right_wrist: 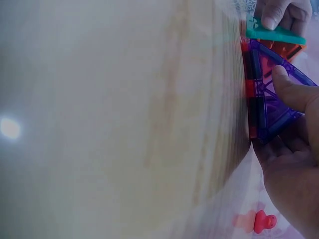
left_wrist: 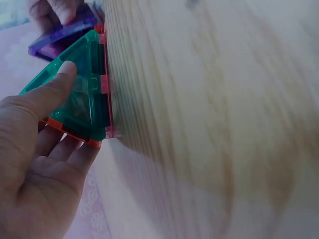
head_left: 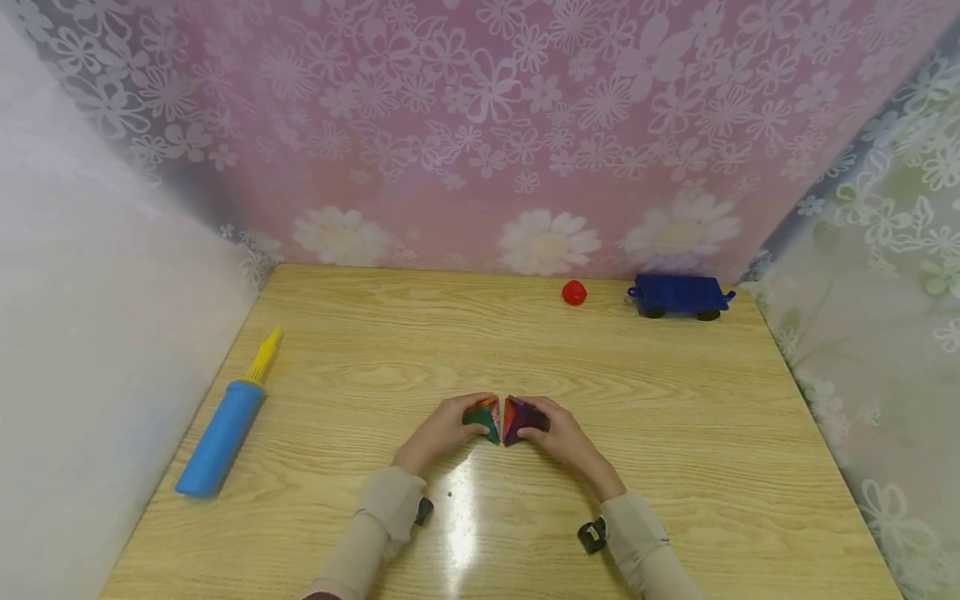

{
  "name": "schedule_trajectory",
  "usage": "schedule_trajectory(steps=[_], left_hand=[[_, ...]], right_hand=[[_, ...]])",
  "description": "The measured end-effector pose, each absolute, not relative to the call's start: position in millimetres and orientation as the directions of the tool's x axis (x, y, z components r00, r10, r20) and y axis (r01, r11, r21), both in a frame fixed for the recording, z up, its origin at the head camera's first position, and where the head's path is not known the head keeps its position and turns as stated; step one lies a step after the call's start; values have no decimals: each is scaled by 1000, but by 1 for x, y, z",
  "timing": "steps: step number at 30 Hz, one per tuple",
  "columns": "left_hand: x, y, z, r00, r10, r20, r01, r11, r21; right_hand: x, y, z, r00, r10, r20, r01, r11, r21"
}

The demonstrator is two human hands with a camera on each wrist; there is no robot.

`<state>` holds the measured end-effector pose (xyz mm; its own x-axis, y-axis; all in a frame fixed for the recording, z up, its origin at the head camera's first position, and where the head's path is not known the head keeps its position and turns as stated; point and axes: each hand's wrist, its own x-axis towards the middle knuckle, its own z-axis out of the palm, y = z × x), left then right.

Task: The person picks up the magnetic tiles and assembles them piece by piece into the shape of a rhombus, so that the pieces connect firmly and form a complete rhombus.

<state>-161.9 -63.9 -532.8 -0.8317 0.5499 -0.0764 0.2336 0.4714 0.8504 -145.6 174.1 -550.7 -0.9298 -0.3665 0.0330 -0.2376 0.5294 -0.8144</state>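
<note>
Near the middle of the wooden table, my left hand grips a small pyramid of translucent magnetic tiles, green in front with orange and pink sides. In the left wrist view, the thumb presses the green triangle tile while the other fingers lie behind and below it. My right hand holds a matching pyramid of purple and red magnetic tiles, its thumb on the purple triangle tile. Both pyramids sit at the tabletop, side by side, with a narrow gap between them in the head view.
A blue balloon pump with a yellow nozzle lies along the left edge. At the back right stand a small red toy, duck-like in the right wrist view, and a dark blue wheeled wagon base. Flower-patterned walls border the table.
</note>
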Motion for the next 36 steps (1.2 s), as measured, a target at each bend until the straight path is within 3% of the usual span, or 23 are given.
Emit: schedule_trajectory(steps=[15,36], left_hand=[[-162,-56,-539,-820,568,-72,238,452,860],[-161,-57,-538,-818,572,-68,237,442,865]], right_hand=[[-146,176,-550,-934,-354,43,-236,523,-819],[-150,170,-547,-905,-408,123,-333,495,-803]])
